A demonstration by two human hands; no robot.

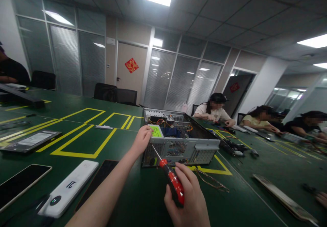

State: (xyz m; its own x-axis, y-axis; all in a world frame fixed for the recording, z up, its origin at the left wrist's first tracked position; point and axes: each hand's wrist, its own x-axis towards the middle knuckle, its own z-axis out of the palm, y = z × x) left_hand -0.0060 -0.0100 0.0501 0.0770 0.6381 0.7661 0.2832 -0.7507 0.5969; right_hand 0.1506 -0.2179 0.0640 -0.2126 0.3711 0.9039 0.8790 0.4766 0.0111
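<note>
An open desktop computer case (189, 152) lies on the green table with its rear panel toward me. At its near left corner is a power supply (157, 131) with a yellow-green label. My left hand (143, 139) grips the power supply's left edge, fingers curled and partly hidden. A red and black screwdriver (171, 177) is in my right hand (190, 196), its handle between thumb and fingers. The shaft slants up and left, and its tip meets the rear panel just below the power supply's label. Coloured wires (162, 122) show inside the case.
Left of me are a hard drive (34, 140), a phone (21, 182), a white numbered device (71, 186) and a dark flat object (98, 177). Thin wire-like loops (212, 179) lie right of the case. Several people sit around the table, which carries yellow tape (74, 155).
</note>
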